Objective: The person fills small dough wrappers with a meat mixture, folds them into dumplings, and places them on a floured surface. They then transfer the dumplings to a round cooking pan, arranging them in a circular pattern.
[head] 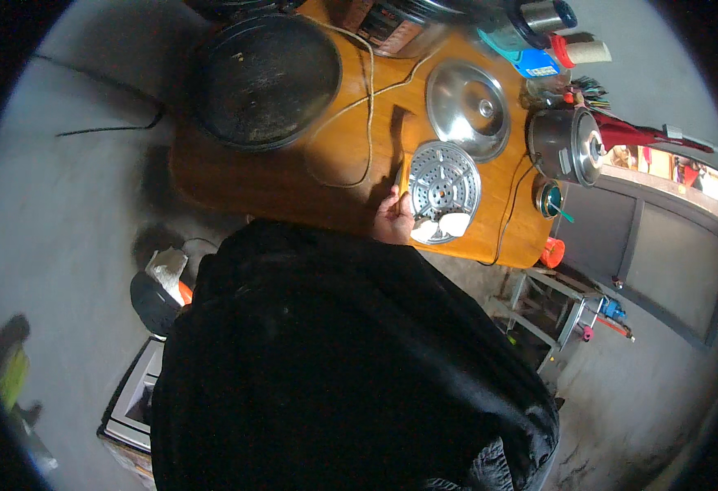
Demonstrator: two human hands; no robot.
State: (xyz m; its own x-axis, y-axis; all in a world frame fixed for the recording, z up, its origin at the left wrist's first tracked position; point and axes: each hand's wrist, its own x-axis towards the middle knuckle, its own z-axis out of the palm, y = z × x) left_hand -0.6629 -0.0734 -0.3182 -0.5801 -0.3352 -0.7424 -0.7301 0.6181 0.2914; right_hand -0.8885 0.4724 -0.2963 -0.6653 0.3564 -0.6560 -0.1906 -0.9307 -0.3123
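Note:
My right hand point(394, 218) is at the table's near edge, its fingers around a narrow yellow handle point(404, 175). Beyond the handle, a flat brownish shape like a blade blends with the wood. Close on the right is a round perforated metal steamer rack point(437, 178), bearing two pale pieces, one whitish block point(455, 224) and one beside it point(423, 230). A shiny metal lid point(468, 110) lies past the rack. Only a sliver of skin, apparently my left hand point(250, 218), shows beside the black jacket; the rest is hidden.
A large dark round pan point(267, 83) occupies the wooden table's point(273, 178) far left. A pale cord point(370, 110) loops across the middle. A lidded metal pot point(561, 147) and a small jar point(548, 200) stand right. A metal-framed stool point(549, 313) is below the table's right end.

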